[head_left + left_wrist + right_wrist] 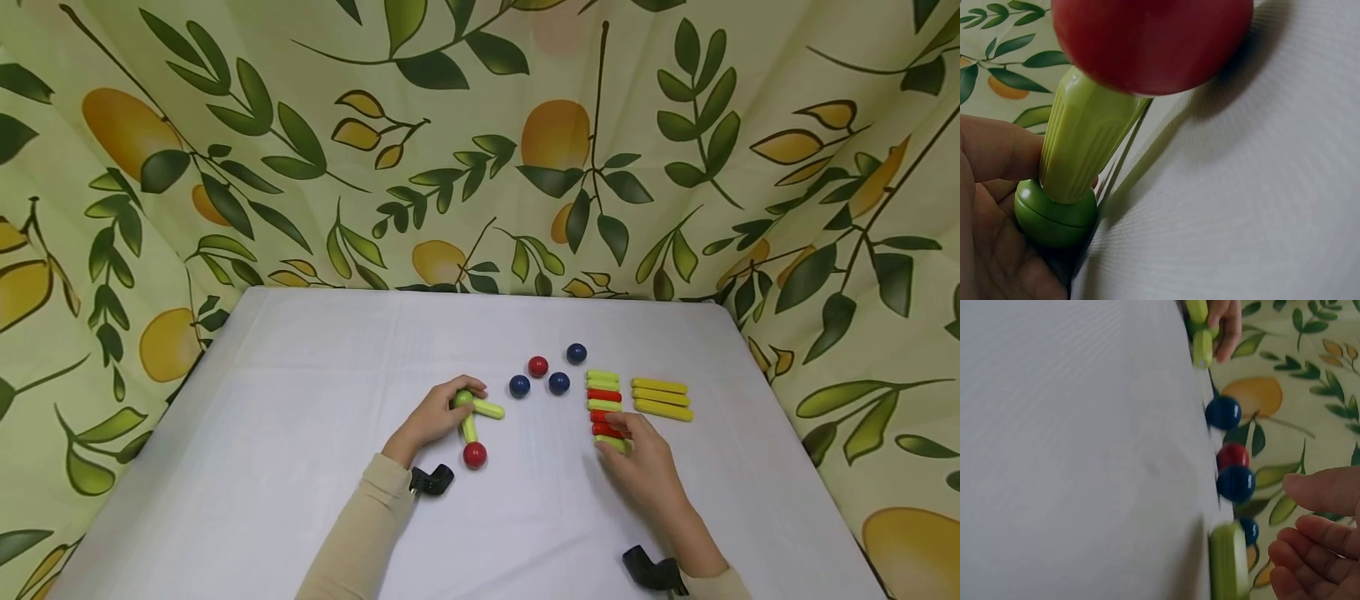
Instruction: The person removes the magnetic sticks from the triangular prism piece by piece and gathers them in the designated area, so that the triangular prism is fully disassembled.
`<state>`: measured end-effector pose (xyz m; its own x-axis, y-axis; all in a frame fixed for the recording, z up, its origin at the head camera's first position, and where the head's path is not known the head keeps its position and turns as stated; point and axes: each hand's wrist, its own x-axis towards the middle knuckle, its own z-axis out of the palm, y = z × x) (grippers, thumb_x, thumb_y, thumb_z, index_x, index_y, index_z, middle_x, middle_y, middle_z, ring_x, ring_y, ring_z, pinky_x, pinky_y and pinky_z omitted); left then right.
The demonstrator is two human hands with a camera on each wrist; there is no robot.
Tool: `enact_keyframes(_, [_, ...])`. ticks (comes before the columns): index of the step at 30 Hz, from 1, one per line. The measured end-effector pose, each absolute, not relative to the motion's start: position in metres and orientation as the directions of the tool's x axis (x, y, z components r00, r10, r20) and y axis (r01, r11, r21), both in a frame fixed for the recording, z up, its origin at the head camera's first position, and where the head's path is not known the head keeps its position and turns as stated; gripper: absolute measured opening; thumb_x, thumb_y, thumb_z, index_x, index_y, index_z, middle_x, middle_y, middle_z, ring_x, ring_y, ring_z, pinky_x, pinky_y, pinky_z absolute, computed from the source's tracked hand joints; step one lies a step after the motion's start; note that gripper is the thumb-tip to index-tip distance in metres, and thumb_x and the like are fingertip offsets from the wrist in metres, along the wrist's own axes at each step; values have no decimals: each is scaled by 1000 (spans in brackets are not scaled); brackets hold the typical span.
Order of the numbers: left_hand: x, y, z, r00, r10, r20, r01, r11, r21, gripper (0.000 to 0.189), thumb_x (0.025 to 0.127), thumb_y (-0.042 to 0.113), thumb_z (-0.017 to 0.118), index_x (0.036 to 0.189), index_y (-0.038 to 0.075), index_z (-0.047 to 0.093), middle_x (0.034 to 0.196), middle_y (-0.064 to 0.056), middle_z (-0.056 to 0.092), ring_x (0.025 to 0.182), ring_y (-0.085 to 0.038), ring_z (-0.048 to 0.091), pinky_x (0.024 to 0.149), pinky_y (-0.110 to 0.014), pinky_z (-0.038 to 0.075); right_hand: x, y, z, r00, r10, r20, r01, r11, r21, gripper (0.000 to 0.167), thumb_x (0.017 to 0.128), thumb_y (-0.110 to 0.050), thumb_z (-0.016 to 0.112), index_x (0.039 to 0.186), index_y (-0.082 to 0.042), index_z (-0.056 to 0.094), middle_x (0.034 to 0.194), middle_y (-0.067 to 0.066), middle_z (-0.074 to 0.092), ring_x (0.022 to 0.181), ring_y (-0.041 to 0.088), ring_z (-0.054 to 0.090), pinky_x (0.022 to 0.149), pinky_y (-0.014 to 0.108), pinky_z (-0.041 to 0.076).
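Observation:
My left hand (435, 417) grips a green ball (463, 399) low over the table. Two light-green sticks join that ball: one stick (490, 409) points right, and the other stick (1088, 140) ends in a red ball (475, 455). In the left wrist view, thumb and fingers sit around the green ball and the base of its stick. My right hand (643, 458) hovers at the near end of a row of red sticks (603, 395) and light-green sticks (603, 406). Its fingers (1322, 531) look relaxed and apart from the light-green stick (1229, 562) in the right wrist view.
Three dark blue balls (558, 382) and another red ball (537, 367) lie between the hands, farther back. Several yellow sticks (662, 398) lie right of the row. A white cloth covers the table (300, 375); a leaf-patterned curtain (480, 192) hangs behind.

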<state>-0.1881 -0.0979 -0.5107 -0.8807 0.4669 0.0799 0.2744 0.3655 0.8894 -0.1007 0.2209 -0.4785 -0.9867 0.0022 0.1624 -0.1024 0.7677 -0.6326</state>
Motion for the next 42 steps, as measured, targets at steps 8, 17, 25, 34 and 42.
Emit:
enact_keyframes(8, [-188,-98,-511,-880,469,73,276,381,882,30,90,5,53,120,9,59,111,-2,66,114,-19,56,104,-42,40,-121,180,-473,-989,-114,99,-149,636,-757,41,80,-10,74,118,-6,59,116,11,65,106,28,62,91,45,51])
enact_keyframes(17, [-188,-96,-512,-879,471,69,269,371,889,30,90,3,54,120,9,59,111,-1,67,113,-18,56,105,-42,38,-144,141,-473,-969,-237,75,-182,471,-863,43,83,-11,72,123,-6,58,123,10,63,115,25,59,97,41,48])
enact_keyframes(25, [-187,-95,-513,-882,465,84,266,342,901,32,91,1,53,122,7,57,115,-9,66,115,-27,56,104,-47,38,-162,116,-487,-946,-308,101,-203,318,-926,39,84,-7,70,122,-7,59,125,11,62,117,25,59,98,37,48])
enact_keyframes(34, [-188,-97,-512,-892,448,66,260,388,884,29,92,5,54,119,15,59,114,0,66,114,-20,56,102,-43,41,-166,106,-507,-935,-349,69,-210,384,-899,36,85,-7,69,120,-10,61,122,9,63,113,24,61,95,33,50])
enact_keyframes(42, [-190,-98,-515,-881,464,89,281,365,888,29,92,4,53,119,12,59,112,-2,67,114,-21,56,103,-44,40,-167,104,-513,-940,-317,129,-277,486,-829,28,82,-3,70,110,-9,67,111,4,68,103,17,62,88,29,53])
